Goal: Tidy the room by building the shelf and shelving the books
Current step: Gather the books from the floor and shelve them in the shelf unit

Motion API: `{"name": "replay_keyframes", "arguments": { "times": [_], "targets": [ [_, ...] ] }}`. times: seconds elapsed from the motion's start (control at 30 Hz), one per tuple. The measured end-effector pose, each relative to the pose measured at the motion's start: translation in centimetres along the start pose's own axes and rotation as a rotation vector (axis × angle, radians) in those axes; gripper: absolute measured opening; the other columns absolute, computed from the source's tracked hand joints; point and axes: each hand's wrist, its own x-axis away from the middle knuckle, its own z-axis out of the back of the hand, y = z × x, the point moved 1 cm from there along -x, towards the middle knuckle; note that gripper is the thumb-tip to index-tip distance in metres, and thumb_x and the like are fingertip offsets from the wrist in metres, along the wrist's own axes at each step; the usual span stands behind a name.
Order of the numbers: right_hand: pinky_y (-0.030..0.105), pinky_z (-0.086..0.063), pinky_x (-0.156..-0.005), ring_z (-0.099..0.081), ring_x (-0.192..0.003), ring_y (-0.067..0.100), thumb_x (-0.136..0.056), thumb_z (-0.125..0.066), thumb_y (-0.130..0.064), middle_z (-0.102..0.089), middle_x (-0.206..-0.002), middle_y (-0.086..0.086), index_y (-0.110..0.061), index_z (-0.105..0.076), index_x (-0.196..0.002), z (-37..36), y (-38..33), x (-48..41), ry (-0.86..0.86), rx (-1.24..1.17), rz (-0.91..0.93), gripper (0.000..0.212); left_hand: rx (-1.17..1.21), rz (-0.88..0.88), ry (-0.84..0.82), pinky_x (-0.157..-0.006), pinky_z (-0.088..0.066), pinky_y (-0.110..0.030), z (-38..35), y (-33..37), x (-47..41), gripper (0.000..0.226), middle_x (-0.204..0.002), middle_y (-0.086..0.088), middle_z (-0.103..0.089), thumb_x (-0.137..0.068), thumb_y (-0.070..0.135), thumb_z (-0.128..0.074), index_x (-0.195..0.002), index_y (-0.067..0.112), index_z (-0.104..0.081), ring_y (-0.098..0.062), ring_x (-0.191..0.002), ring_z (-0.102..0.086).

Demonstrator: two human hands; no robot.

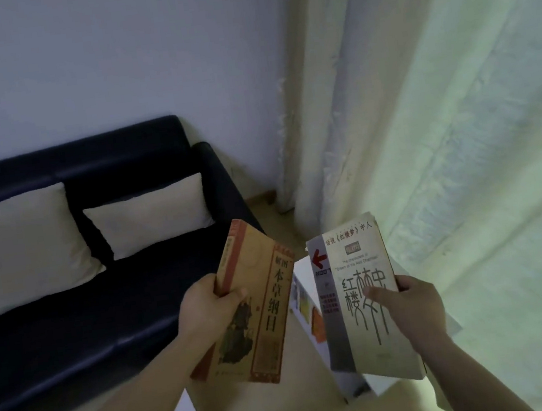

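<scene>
Left hand (204, 311): fingers clamped on thick tan book (251, 310), red-bordered cover. Right hand (412, 307): fingers clamped on thin white book (352, 297), red arrow, black seal-script characters.

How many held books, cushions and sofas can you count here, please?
Books held: 2, the tan book and the white book
Cushions: 2, the left cushion and the right cushion
Sofa: 1
Total: 5
</scene>
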Motion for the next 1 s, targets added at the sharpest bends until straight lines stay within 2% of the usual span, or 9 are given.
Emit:
{"name": "replay_keyframes", "arguments": {
  "times": [0.1, 0.17, 0.3, 0.5, 0.7, 1.0],
  "targets": [
    [0.026, -0.051, -0.054, -0.068, -0.06, 0.012, -0.078, -0.076, -0.026, -0.072, -0.07, -0.008, -0.026, -0.07, -0.075, -1.9, -0.1, -0.3, 0.05, -0.004, -0.075, 0.007, -0.013, -0.049, -0.071, -0.056, -0.04, -0.016, 0.3, -0.1, -4.0, 0.013, -0.08, 0.007, -0.065, -0.083, 0.03, -0.069, -0.083, 0.021, -0.06, -0.004, -0.071, -0.061],
    [0.029, -0.054, -0.057, -0.069, -0.063, 0.014, -0.079, -0.075, -0.027, -0.072, -0.073, -0.006, -0.026, -0.07, -0.077, -2.7, -0.1, 0.0, 0.091, -0.015, -0.115, 0.006, -0.033, -0.084, -0.126, -0.06, -0.043, -0.018, 0.3, -0.1, -6.0, 0.013, -0.082, 0.007, -0.065, -0.083, 0.031, -0.069, -0.085, 0.022, -0.06, -0.004, -0.074, -0.061],
    [0.027, -0.051, -0.053, -0.068, -0.061, 0.013, -0.079, -0.075, -0.028, -0.071, -0.071, -0.008, -0.024, -0.071, -0.079, -3.4, 0.8, 0.5, 0.179, -0.042, -0.216, 0.006, -0.043, -0.15, -0.258, -0.067, -0.049, -0.024, -1.0, 0.5, -9.7, 0.014, -0.085, 0.007, -0.065, -0.082, 0.032, -0.07, -0.087, 0.024, -0.06, -0.007, -0.079, -0.062],
    [0.025, -0.046, -0.053, -0.067, -0.065, 0.014, -0.081, -0.074, -0.026, -0.071, -0.073, -0.007, -0.026, -0.069, -0.078, -3.5, 1.7, 0.7, 0.292, -0.077, -0.328, 0.005, -0.074, -0.232, -0.408, -0.059, -0.039, -0.019, -4.2, 3.0, -13.3, 0.014, -0.086, 0.011, -0.061, -0.083, 0.035, -0.069, -0.086, 0.031, -0.055, -0.003, -0.077, -0.057],
    [0.033, -0.055, -0.06, -0.068, -0.065, 0.016, -0.078, -0.076, -0.024, -0.071, -0.071, -0.007, -0.029, -0.067, -0.07, -3.1, 4.5, -1.3, 0.383, -0.128, -0.426, 0.013, -0.097, -0.287, -0.54, -0.061, -0.045, -0.021, -9.0, 5.8, -16.7, 0.014, -0.086, 0.01, -0.066, -0.083, 0.036, -0.07, -0.089, 0.028, -0.06, -0.003, -0.078, -0.061],
    [0.026, -0.048, -0.055, -0.067, -0.063, 0.011, -0.081, -0.073, -0.026, -0.069, -0.069, -0.01, -0.032, -0.065, -0.072, -4.2, 8.9, -5.5, 0.443, -0.185, -0.576, 0.013, -0.175, -0.324, -0.661, -0.06, -0.043, -0.022, -16.4, 8.2, -21.1, 0.013, -0.086, 0.011, -0.064, -0.084, 0.035, -0.069, -0.087, 0.028, -0.059, -0.004, -0.078, -0.059]
  ]
}}
